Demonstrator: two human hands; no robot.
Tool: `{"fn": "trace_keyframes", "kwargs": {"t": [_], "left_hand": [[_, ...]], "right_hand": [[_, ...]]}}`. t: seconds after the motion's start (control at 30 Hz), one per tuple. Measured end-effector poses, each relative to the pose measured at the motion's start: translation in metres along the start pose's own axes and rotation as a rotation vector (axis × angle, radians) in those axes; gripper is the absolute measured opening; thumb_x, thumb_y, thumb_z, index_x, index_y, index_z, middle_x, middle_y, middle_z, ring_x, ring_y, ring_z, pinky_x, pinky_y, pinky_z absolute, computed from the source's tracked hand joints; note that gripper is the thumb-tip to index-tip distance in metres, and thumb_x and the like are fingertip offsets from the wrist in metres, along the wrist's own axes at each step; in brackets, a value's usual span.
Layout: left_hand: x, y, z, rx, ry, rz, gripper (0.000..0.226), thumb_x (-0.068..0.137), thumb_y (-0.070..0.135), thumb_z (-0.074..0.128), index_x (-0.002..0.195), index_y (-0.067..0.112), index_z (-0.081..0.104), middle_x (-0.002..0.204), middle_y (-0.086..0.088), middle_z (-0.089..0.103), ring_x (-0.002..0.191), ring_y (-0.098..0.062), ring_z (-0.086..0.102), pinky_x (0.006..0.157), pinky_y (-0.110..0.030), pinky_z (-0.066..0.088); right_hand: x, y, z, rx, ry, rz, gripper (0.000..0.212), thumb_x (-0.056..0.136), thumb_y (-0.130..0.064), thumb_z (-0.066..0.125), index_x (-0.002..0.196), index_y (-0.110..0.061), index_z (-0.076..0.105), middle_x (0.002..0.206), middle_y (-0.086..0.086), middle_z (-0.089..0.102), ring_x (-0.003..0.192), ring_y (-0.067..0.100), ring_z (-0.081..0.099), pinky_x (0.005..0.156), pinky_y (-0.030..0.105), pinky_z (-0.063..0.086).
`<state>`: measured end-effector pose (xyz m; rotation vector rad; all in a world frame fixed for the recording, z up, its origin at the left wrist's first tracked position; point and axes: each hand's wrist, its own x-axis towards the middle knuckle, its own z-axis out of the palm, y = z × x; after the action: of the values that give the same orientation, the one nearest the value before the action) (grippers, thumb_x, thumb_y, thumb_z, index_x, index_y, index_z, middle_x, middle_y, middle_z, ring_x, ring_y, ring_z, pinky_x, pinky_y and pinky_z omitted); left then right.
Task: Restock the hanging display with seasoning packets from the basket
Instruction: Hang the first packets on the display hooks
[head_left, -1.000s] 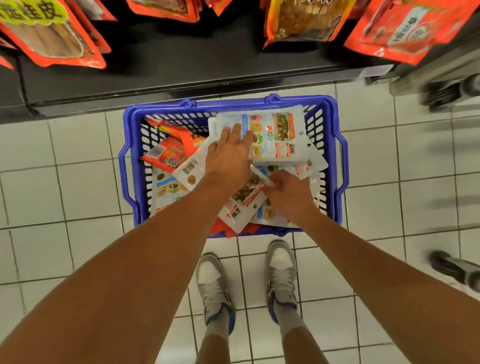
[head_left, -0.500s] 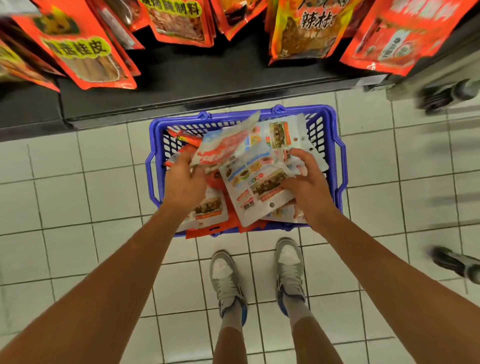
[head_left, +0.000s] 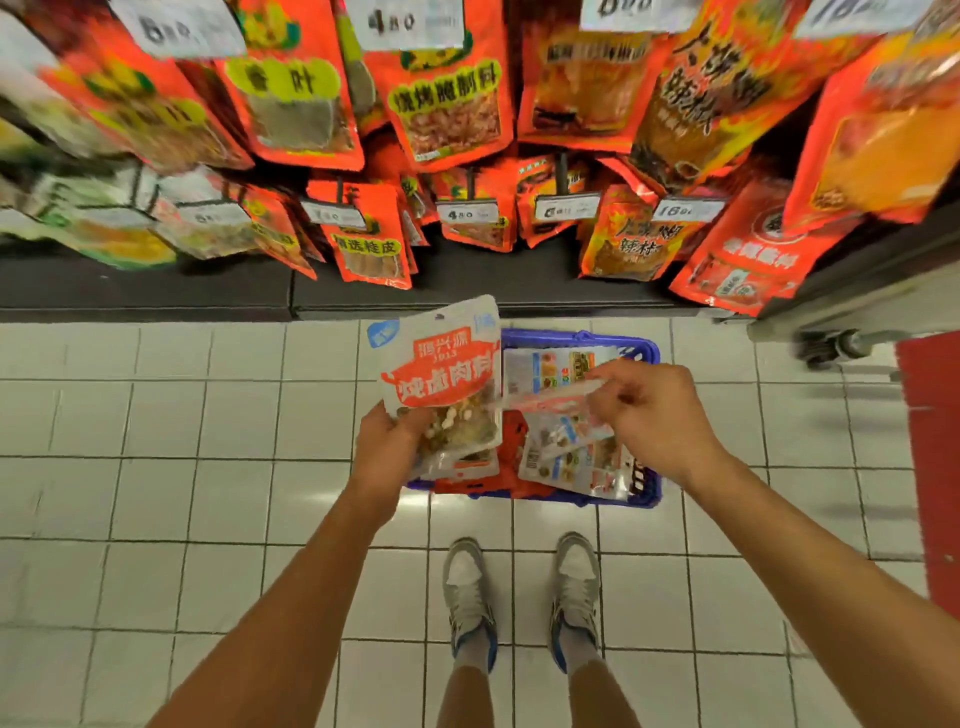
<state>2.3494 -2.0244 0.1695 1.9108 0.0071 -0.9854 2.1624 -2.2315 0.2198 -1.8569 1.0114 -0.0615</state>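
From the head view, the left hand (head_left: 387, 447) grips a white packet (head_left: 447, 379) by its lower edge, fingers curled round it, held upright above the basket's (head_left: 647, 483) nine o'clock side. At three o'clock from it, the right hand (head_left: 652, 415) pinches a thin, blurred packet (head_left: 556, 392) between thumb and fingertips, over the basket. More packets (head_left: 571, 457) lie heaped inside the blue basket, which sits on the tiled floor (head_left: 182, 467) just past the shoes (head_left: 467, 587). At twelve o'clock hangs the display (head_left: 452, 104) of orange packets with price tags (head_left: 466, 213).
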Motion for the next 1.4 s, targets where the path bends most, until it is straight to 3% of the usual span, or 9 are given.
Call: {"fn": "trace_keyframes", "kwargs": {"t": [0.1, 0.2, 0.3, 0.43, 0.67, 0.8, 0.97, 1.13, 1.4], "left_hand": [[-0.045, 0.06, -0.028, -0.052, -0.045, 0.101, 0.02, 0.093, 0.03, 0.07, 0.11, 0.019, 0.07, 0.093, 0.009, 0.079, 0.083, -0.007, 0.075, 0.059, -0.014, 0.055], [-0.085, 0.121, -0.057, -0.127, -0.028, 0.166, 0.026, 0.093, 0.033, 0.07, 0.113, 0.018, 0.071, 0.098, 0.004, 0.079, 0.09, -0.012, 0.076, 0.071, -0.022, 0.059], [-0.123, 0.183, -0.089, -0.191, -0.013, 0.248, 0.026, 0.086, 0.033, 0.077, 0.108, 0.021, 0.072, 0.097, 0.006, 0.079, 0.091, -0.011, 0.075, 0.076, -0.027, 0.06], [-0.169, 0.269, -0.138, -0.168, -0.007, 0.419, 0.04, 0.067, 0.054, 0.078, 0.101, 0.032, 0.074, 0.098, 0.013, 0.078, 0.092, -0.007, 0.073, 0.08, -0.031, 0.057], [-0.248, 0.396, -0.22, -0.178, 0.007, 0.732, 0.028, 0.069, 0.062, 0.076, 0.091, 0.045, 0.075, 0.081, 0.018, 0.076, 0.072, 0.001, 0.071, 0.06, -0.027, 0.055], [-0.275, 0.442, -0.241, -0.297, -0.019, 0.796, 0.032, 0.067, 0.055, 0.082, 0.097, 0.046, 0.075, 0.105, 0.004, 0.078, 0.102, -0.026, 0.073, 0.086, -0.052, 0.058], [-0.289, 0.476, -0.25, -0.323, -0.05, 0.846, 0.042, 0.062, 0.051, 0.083, 0.101, 0.036, 0.077, 0.109, 0.001, 0.078, 0.102, -0.024, 0.073, 0.087, -0.046, 0.057], [-0.292, 0.505, -0.261, -0.378, 0.007, 0.866, 0.04, 0.072, 0.029, 0.087, 0.107, 0.018, 0.073, 0.106, -0.005, 0.078, 0.1, -0.028, 0.074, 0.084, -0.043, 0.057], [-0.281, 0.541, -0.302, -0.438, 0.098, 0.9, 0.039, 0.087, 0.05, 0.07, 0.116, 0.024, 0.07, 0.11, 0.0, 0.078, 0.103, -0.022, 0.074, 0.092, -0.05, 0.058]], "right_hand": [[-0.016, -0.066, -0.031, -0.122, 0.105, -0.176, 0.01, 0.088, -0.014, 0.073, 0.091, -0.017, 0.082, 0.062, -0.017, 0.059, 0.071, -0.008, 0.058, 0.066, 0.005, 0.039], [-0.037, -0.139, -0.061, -0.123, 0.204, -0.335, 0.008, 0.085, -0.01, 0.073, 0.078, -0.013, 0.072, 0.072, -0.01, 0.047, 0.072, -0.003, 0.049, 0.065, 0.011, 0.035], [-0.06, -0.215, -0.092, -0.061, 0.241, -0.388, 0.017, 0.087, -0.022, 0.069, 0.075, -0.011, 0.065, 0.077, 0.009, 0.058, 0.075, 0.019, 0.052, 0.066, 0.035, 0.04], [-0.092, -0.312, -0.132, -0.032, 0.338, -0.509, 0.028, 0.084, -0.033, 0.065, 0.065, -0.012, 0.061, 0.068, 0.007, 0.052, 0.072, 0.018, 0.047, 0.062, 0.029, 0.029], [-0.131, -0.461, -0.191, 0.272, 0.416, -0.63, 0.023, 0.085, -0.042, 0.062, 0.075, -0.021, 0.066, 0.069, -0.019, 0.067, 0.067, -0.002, 0.059, 0.063, 0.023, 0.048], [-0.132, -0.514, -0.206, 0.459, 0.452, -0.582, 0.013, 0.09, -0.032, 0.062, 0.083, -0.03, 0.072, 0.081, -0.014, 0.077, 0.074, 0.004, 0.073, 0.058, 0.02, 0.056], [-0.123, -0.556, -0.221, 0.518, 0.476, -0.629, 0.012, 0.097, -0.024, 0.066, 0.088, -0.026, 0.074, 0.092, 0.005, 0.079, 0.087, 0.026, 0.076, 0.08, 0.049, 0.062], [-0.111, -0.596, -0.235, 0.558, 0.467, -0.707, 0.019, 0.096, -0.034, 0.068, 0.079, -0.039, 0.076, 0.081, -0.004, 0.078, 0.077, 0.017, 0.076, 0.067, 0.039, 0.059], [-0.074, -0.655, -0.219, 0.588, 0.443, -0.769, 0.017, 0.095, -0.032, 0.069, 0.08, -0.034, 0.076, 0.081, -0.003, 0.078, 0.076, 0.018, 0.076, 0.066, 0.039, 0.063]]}}
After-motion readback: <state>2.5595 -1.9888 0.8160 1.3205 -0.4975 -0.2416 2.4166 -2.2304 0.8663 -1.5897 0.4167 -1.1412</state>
